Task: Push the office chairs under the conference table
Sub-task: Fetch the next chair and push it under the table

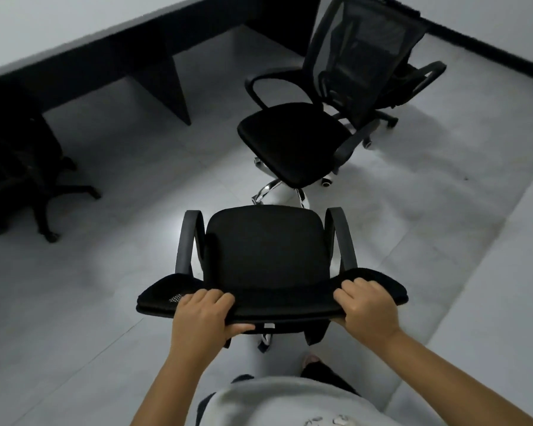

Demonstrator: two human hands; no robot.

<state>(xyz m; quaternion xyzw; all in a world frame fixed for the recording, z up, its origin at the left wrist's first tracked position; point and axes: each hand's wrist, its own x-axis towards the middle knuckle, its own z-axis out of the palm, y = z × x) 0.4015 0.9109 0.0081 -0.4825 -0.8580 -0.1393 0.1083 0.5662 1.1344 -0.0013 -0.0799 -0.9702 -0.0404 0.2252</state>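
Both hands grip the top edge of the backrest of the nearest office chair [266, 250], seen from above and behind. The left hand [202, 315] curls its fingers over the top of the backrest with the thumb tucked underneath; the right hand [366, 305] wraps round the same edge further along, fingers bent over the front. Taking this held chair as the landmark: its black seat faces away from the person, with an armrest on either side, and it stands on the pale tiled floor [120, 296], well apart from the conference surface [74, 29]. That surface, light on top with a dark apron and dark panel legs, runs across the far left beyond the chair. Just beyond the held chair's seat stands a second office chair [293, 142] with a mesh back and a chrome star base, turned at an angle, its base close to the held chair's front. Behind that second chair, further off to the right, part of a third chair [419, 78] shows. Far left of the held chair, a dark chair [16, 161] sits in shadow, tucked partly beneath the surface
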